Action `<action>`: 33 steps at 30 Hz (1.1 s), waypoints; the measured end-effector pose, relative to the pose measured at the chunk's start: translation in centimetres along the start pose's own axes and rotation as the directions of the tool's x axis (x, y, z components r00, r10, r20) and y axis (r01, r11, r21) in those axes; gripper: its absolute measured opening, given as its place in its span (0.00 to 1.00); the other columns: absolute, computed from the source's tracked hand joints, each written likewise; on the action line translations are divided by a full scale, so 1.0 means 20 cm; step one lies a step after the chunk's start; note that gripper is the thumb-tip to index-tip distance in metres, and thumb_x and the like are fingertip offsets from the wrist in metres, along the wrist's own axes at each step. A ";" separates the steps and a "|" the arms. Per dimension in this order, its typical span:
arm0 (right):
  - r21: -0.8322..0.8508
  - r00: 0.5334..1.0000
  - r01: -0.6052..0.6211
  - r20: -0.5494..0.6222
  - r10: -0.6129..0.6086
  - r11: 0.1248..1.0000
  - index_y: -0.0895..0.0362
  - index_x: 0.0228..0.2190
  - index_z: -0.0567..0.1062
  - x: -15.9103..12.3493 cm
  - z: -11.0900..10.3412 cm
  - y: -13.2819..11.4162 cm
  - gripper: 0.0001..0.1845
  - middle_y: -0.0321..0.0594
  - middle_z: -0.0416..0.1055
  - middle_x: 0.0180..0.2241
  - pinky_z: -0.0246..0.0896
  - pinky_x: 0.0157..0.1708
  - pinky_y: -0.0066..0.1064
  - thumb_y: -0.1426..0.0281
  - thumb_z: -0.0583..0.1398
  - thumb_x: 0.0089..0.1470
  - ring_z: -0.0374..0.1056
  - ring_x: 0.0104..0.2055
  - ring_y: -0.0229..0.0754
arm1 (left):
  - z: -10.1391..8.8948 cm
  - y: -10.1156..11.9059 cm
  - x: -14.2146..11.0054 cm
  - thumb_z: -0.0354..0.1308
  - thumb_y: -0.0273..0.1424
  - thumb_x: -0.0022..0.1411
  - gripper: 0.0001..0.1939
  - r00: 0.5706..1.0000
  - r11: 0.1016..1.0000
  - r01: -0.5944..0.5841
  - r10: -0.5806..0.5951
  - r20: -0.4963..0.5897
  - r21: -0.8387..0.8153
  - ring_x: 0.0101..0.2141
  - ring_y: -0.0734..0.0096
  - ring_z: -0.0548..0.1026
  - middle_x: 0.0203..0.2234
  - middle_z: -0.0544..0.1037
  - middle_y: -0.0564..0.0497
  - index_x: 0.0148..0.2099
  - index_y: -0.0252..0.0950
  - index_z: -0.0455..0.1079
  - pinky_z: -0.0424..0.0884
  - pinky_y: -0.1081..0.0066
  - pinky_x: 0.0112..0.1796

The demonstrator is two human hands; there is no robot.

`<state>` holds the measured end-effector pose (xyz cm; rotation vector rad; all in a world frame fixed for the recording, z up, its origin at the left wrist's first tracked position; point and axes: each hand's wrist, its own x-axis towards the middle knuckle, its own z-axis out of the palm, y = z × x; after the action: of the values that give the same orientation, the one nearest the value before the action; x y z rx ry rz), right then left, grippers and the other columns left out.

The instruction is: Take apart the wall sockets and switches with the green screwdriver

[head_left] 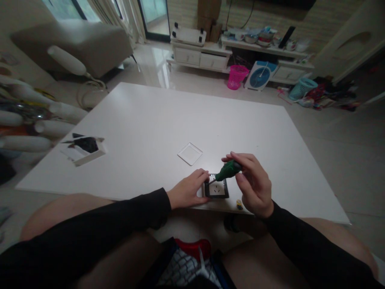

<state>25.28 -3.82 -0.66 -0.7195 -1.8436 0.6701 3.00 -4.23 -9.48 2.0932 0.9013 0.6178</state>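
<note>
A wall socket with a dark frame and a pale face lies near the front edge of the white table. My left hand grips it by its left side, fingers at the back corner and thumb at the front. In my right hand is a green-handled screwdriver, held at the handle's end between fingers and thumb. Its shaft slants down to the upper left part of the socket; the exact contact of the tip is too small to tell. A thin square cover frame lies behind the socket.
A small yellow figure stands at the table's front edge, right of the socket. On the left of the table is an open white box with dark items in it. Beyond the table are a pink basket and a blue fan.
</note>
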 end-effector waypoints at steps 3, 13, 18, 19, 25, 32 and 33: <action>0.029 1.000 0.005 -0.005 -0.004 1.000 0.47 0.65 0.69 -0.01 0.01 0.00 0.30 0.47 0.74 0.57 0.75 0.50 0.51 0.76 0.57 0.65 0.75 0.55 0.51 | 0.00 0.00 0.00 0.70 0.36 0.59 0.26 1.000 1.000 0.002 -0.002 0.002 0.002 0.53 0.51 0.71 0.54 0.69 0.42 0.54 0.40 0.63 0.73 0.52 0.54; 0.019 0.998 0.028 -0.053 -0.027 0.999 0.46 0.58 0.76 0.00 0.00 0.02 0.24 0.42 0.79 0.47 0.71 0.44 0.48 0.76 0.62 0.63 0.75 0.48 0.49 | 0.00 0.00 -0.01 0.70 0.35 0.59 0.25 1.000 1.000 -0.005 0.005 -0.011 0.005 0.53 0.52 0.71 0.53 0.70 0.43 0.54 0.40 0.64 0.73 0.54 0.53; 0.036 0.993 0.021 -0.116 -0.016 0.999 0.44 0.56 0.77 0.00 0.00 0.02 0.25 0.40 0.74 0.44 0.70 0.41 0.44 0.76 0.65 0.60 0.72 0.45 0.46 | 0.00 0.01 -0.01 0.70 0.35 0.59 0.24 1.000 1.000 0.016 -0.016 -0.003 0.015 0.52 0.53 0.72 0.52 0.70 0.44 0.53 0.39 0.64 0.73 0.56 0.53; 0.040 0.992 0.018 -0.123 -0.013 0.999 0.45 0.55 0.77 0.00 0.00 0.02 0.24 0.40 0.73 0.45 0.71 0.42 0.45 0.76 0.65 0.60 0.73 0.46 0.47 | 0.00 0.01 -0.01 0.70 0.35 0.59 0.24 1.000 1.000 0.015 -0.015 -0.002 0.016 0.52 0.53 0.71 0.52 0.70 0.43 0.53 0.39 0.64 0.73 0.55 0.54; 0.085 0.993 0.001 -0.117 0.009 0.996 0.46 0.56 0.75 0.02 0.01 0.00 0.23 0.43 0.76 0.51 0.74 0.46 0.48 0.77 0.62 0.63 0.76 0.51 0.50 | 0.00 -0.01 -0.01 0.70 0.37 0.59 0.24 1.000 1.000 0.000 0.000 -0.002 0.023 0.55 0.51 0.70 0.55 0.69 0.42 0.52 0.39 0.63 0.72 0.53 0.56; -0.102 0.996 0.003 -0.085 -0.011 0.995 0.47 0.54 0.79 0.02 -0.02 0.00 0.19 0.43 0.78 0.47 0.69 0.47 0.47 0.73 0.61 0.65 0.73 0.49 0.49 | 0.00 -0.01 -0.01 0.70 0.37 0.60 0.24 1.000 1.000 0.004 -0.004 -0.001 0.018 0.56 0.51 0.70 0.56 0.69 0.41 0.53 0.39 0.64 0.72 0.53 0.57; -0.091 0.998 -0.020 -0.065 0.014 0.996 0.47 0.57 0.77 0.02 -0.02 -0.01 0.20 0.44 0.78 0.50 0.69 0.49 0.49 0.73 0.57 0.67 0.73 0.51 0.50 | 0.00 -0.01 -0.01 0.71 0.38 0.60 0.25 1.000 1.000 0.002 -0.002 0.000 0.024 0.56 0.51 0.70 0.56 0.69 0.41 0.53 0.39 0.64 0.72 0.53 0.57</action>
<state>25.57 -3.54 -0.19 -0.8083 -1.8195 0.5700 2.89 -4.28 -9.63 2.1135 0.9151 0.6082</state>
